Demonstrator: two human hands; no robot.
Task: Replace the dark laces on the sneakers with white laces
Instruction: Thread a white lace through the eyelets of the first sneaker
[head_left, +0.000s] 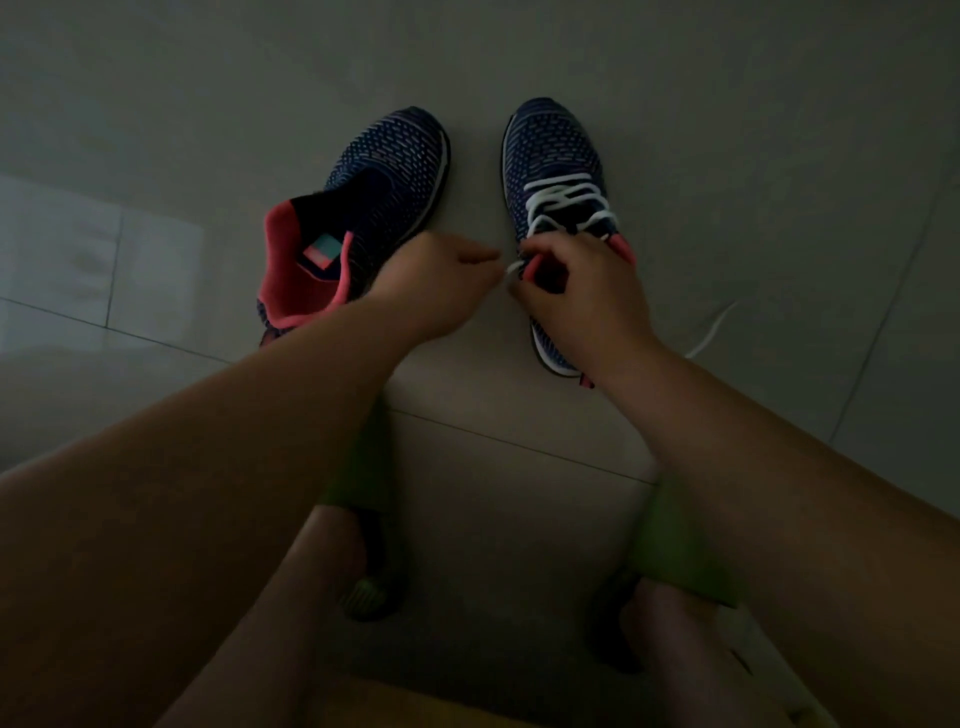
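Two dark blue knit sneakers with pink linings stand on the tiled floor. The left sneaker (374, 208) has no lace and its tongue gapes open. The right sneaker (556, 156) carries a white lace (566, 200) crossed through its lower eyelets. My right hand (582, 291) rests over that shoe's collar, its fingers curled on the lace near the top eyelets. My left hand (441, 280) reaches in from the left, with its fingertips pinching the white lace end beside the right hand. The upper eyelets are hidden by my hands.
A loose stretch of white lace (711, 332) trails on the floor right of the right sneaker. My legs and feet in dark sandals (371, 592) sit near the bottom of the view. Grey floor tiles (208, 104) surround the shoes.
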